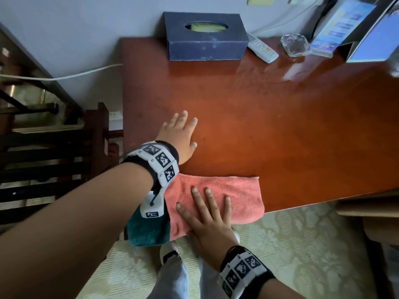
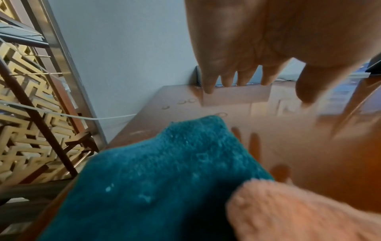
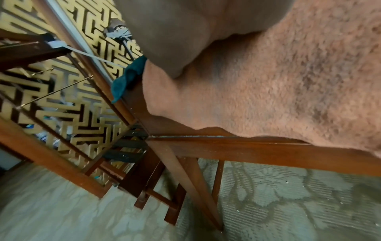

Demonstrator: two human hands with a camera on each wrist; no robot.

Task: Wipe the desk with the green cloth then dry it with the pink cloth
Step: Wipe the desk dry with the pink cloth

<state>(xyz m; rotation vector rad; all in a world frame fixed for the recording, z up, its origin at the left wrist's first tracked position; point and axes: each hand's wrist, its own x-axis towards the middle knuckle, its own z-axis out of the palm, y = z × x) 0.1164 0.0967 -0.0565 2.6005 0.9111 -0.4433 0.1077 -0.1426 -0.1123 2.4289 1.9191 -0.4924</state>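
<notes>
Desk (image 1: 280, 126), red-brown wood: carrying a dark blue tissue box (image 1: 205, 37) at its far edge and, draping over its near edge, the pink cloth (image 1: 235, 190) partly overlying the green cloth (image 1: 146, 229) near the near left corner. Right hand (image 1: 207, 221) is lying flat on the pink cloth, fingers spread. Left hand (image 1: 181, 139) is hovering over bare desk beyond both cloths, fingers straight and spread, holding nothing.

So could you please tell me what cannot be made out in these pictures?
- Green cloth: head view, mostly hidden by the left wrist band and the pink cloth.
- Right hand: right wrist view, fingers cut off by the top edge.
- Leaflet: head view, print blurred.
- Tissue box: left wrist view, behind the left hand.
</notes>
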